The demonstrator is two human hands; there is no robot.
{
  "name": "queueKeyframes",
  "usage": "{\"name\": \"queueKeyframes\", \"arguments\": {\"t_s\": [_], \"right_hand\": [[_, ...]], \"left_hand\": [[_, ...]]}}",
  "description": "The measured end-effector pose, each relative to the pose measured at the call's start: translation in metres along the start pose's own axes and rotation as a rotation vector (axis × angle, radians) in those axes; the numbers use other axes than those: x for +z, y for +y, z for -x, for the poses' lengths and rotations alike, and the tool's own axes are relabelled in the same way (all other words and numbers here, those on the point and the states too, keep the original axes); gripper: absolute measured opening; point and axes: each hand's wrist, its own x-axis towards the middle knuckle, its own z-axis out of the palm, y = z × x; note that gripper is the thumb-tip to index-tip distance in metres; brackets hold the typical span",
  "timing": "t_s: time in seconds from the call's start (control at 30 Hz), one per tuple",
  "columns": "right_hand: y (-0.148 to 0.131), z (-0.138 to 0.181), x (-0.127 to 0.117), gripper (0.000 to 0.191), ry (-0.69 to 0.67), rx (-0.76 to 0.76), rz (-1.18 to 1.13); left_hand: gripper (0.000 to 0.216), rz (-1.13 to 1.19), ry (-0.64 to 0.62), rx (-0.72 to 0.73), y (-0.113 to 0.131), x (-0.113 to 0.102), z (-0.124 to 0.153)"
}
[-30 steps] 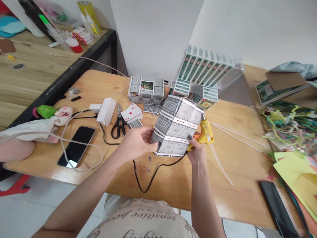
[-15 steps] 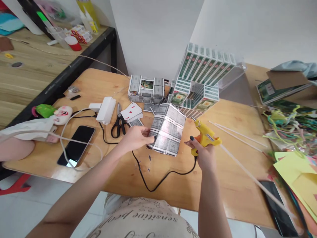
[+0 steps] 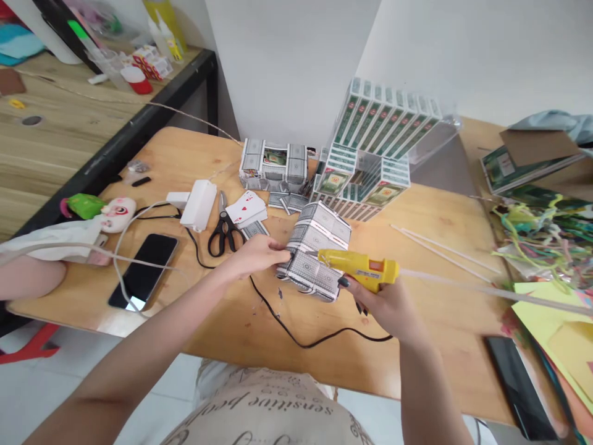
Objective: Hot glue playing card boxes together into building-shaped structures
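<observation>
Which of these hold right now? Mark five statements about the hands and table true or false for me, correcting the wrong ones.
1. The right hand holds the yellow glue gun. True.
2. An ace of hearts lies beside the black-handled scissors. True.
3. The left hand grips the scissors. False: it holds the card-covered box.
4. The nozzle points away from the box. False: it points toward it.
5. Two glue sticks lie on the wooden table. True.

On my remote feed I count one pair of scissors (image 3: 225, 232); to its right, two card-covered boxes (image 3: 322, 230), one yellow glue gun (image 3: 349, 264), two loose glue sticks (image 3: 445, 248); to its left, one black-screened phone (image 3: 147, 266).
</observation>
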Motion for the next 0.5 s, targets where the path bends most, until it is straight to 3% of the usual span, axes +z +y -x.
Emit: {"name": "queueKeyframes", "arguments": {"t_s": [0.2, 0.5], "right_hand": [[-0.010, -0.002, 0.006, 0.030, -0.035, -0.055, 0.257], [-0.032, -0.006, 0.000, 0.023, -0.147, -0.127, 0.647]], "left_hand": [[0.019, -0.034, 0.042, 0.010, 0.000, 0.001, -0.001], [0.025, -0.086, 0.006, 0.063, 0.011, 0.004, 0.004]]}}
